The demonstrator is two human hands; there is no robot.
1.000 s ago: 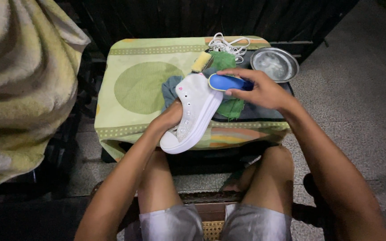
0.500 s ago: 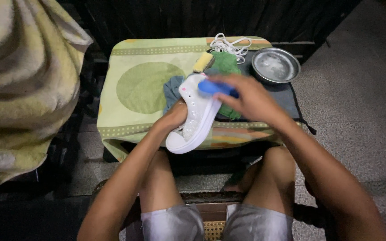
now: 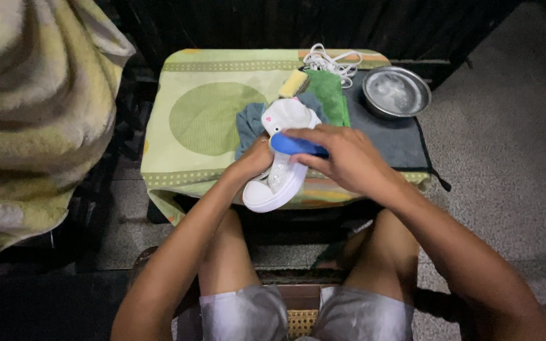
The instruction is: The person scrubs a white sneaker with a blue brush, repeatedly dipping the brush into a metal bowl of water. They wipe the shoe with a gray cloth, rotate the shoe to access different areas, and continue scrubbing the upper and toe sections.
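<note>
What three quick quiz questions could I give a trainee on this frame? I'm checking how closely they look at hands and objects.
1. True or false: the right hand holds a blue brush against the white shoe.
2. Which hand steadies the shoe from the side: the left hand or the right?
3. What lies nearest the metal bowl? A) white laces B) yellow sponge C) striped blanket

Key: 1 true; 2 the left hand; 3 A.
</note>
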